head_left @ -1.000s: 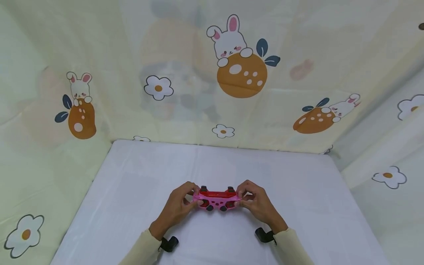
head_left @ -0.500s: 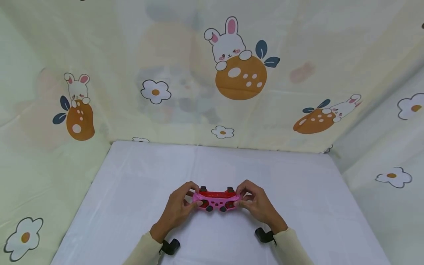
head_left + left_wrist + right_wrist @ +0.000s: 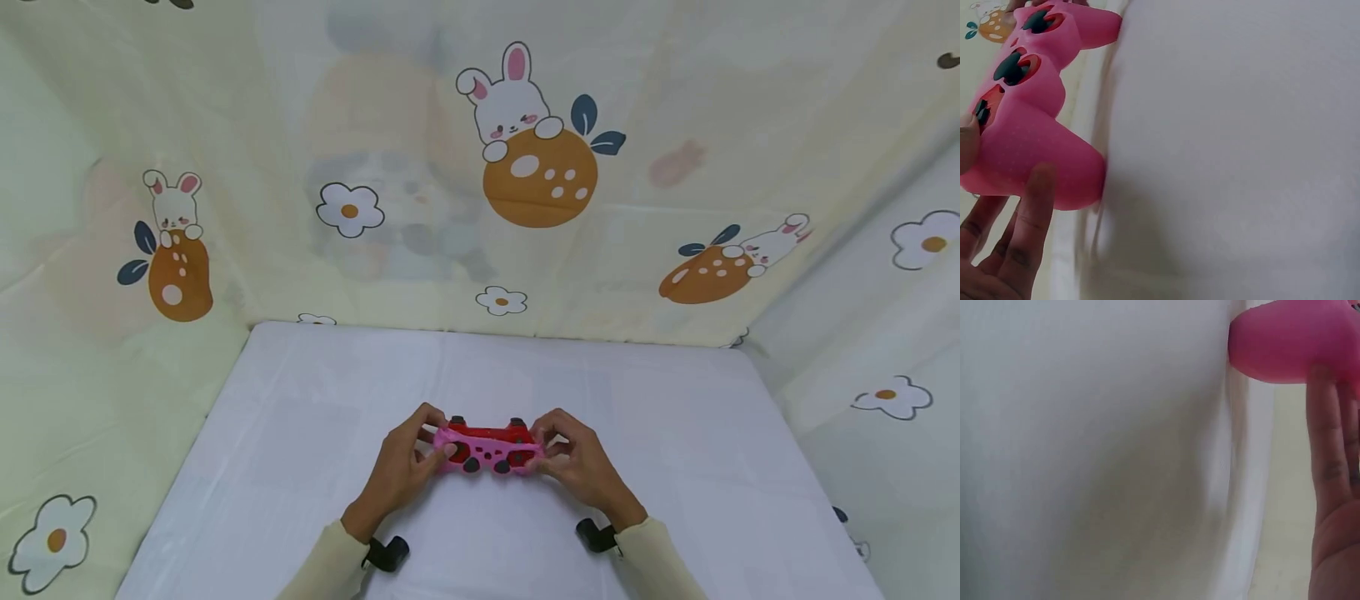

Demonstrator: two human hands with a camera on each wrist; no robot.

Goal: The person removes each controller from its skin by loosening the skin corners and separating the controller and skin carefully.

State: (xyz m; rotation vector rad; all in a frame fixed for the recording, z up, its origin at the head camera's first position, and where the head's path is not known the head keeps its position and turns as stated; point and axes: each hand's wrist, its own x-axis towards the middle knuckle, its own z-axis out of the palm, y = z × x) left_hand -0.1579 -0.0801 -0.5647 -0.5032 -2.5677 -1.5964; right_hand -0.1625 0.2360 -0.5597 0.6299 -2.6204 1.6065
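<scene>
A red game controller (image 3: 486, 433) with a pink silicone sleeve (image 3: 491, 461) over part of it is held between both hands, low over the white table. My left hand (image 3: 401, 467) grips its left end, the thumb on the sleeve's face beside the directional pad. At the other end my right hand (image 3: 581, 462) pinches the sleeve's edge between thumb and fingers. Along the controller's far side the red shell lies bare, with black triggers showing. In the left wrist view, dark thumbsticks (image 3: 1016, 67) poke through holes in the pink sleeve. A pink grip end (image 3: 1285, 344) shows against the right fingers.
The white tabletop (image 3: 480, 542) spreads around the hands. Pale curtains (image 3: 405, 125) printed with rabbits, oranges and flowers enclose its back and both sides. A black camera mount (image 3: 387, 553) sits on the left wrist and another mount (image 3: 595, 535) on the right.
The controller has tipped slightly, its left end moving a little farther from me. Both hands keep their hold on it. The head view has shifted a little.
</scene>
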